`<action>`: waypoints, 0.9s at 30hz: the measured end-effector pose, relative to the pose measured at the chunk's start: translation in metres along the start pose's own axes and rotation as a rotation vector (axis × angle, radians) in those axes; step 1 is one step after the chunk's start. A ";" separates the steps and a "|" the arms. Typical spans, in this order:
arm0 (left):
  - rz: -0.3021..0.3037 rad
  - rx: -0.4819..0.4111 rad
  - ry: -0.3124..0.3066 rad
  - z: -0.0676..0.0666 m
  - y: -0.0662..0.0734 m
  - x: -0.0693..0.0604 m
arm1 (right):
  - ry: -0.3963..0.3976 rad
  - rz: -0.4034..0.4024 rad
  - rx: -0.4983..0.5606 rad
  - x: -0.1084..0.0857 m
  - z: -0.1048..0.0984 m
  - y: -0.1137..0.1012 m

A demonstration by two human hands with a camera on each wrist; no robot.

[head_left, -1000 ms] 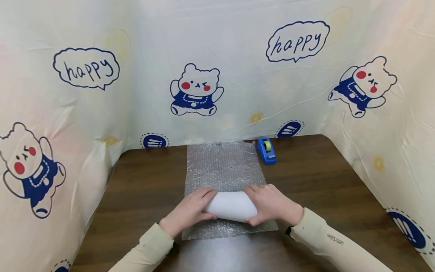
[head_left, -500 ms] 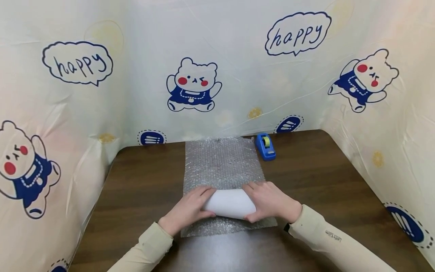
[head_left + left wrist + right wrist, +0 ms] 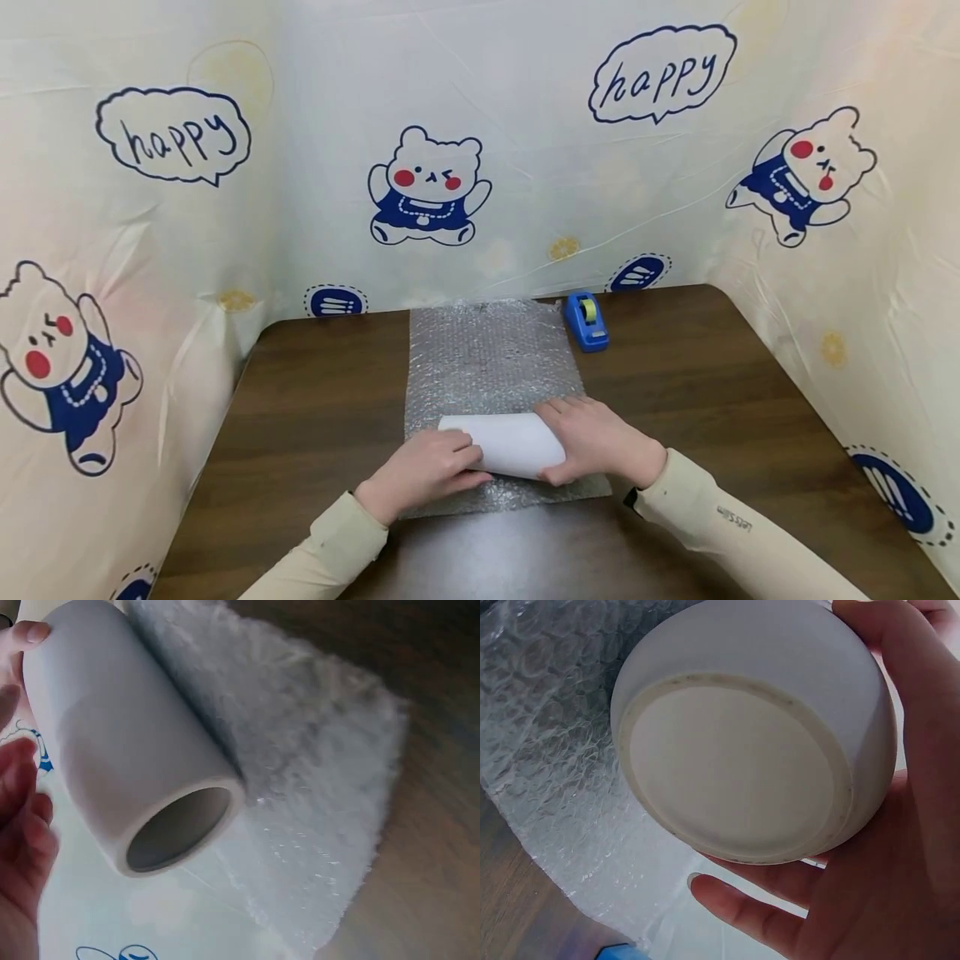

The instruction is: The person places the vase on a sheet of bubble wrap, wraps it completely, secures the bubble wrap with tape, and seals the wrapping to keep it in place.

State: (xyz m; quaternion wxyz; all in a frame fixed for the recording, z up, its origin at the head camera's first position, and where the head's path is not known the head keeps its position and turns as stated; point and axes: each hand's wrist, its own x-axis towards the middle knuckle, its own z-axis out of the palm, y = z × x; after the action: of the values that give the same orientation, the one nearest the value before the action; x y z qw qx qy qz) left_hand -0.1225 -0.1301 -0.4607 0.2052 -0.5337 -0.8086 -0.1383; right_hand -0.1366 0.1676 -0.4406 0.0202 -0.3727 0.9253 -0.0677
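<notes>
A smooth white vase [image 3: 513, 446] lies on its side over a sheet of bubble wrap [image 3: 491, 358]. Its open mouth points left, as the left wrist view shows, and its flat base [image 3: 735, 776] points right. My right hand [image 3: 596, 437] grips the base end, thumb on the near side and fingers over the far side. Close to the mouth end is my left hand [image 3: 423, 468]; the left wrist view has its loosely curled fingers [image 3: 19, 772] apart from the vase wall, holding nothing.
A blue tape dispenser [image 3: 587, 323] with a yellow roll stands at the back, beside the wrap's far right corner. The brown wooden table [image 3: 315, 392] is enclosed by a printed curtain [image 3: 540, 183] at the back and sides.
My left hand has let go of the vase's mouth end and shifted slightly toward me, baring the rim. My right hand keeps its grip. The head view has tilted a little.
</notes>
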 end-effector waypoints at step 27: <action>-0.041 -0.087 -0.337 0.014 0.012 -0.014 | -0.013 0.004 0.024 0.000 0.004 0.003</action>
State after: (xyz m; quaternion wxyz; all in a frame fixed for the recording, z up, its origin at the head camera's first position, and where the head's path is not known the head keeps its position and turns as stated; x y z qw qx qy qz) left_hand -0.1088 -0.1309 -0.4796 0.0406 -0.5412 -0.8355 -0.0857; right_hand -0.1387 0.1695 -0.4447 0.0307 -0.3710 0.9249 -0.0766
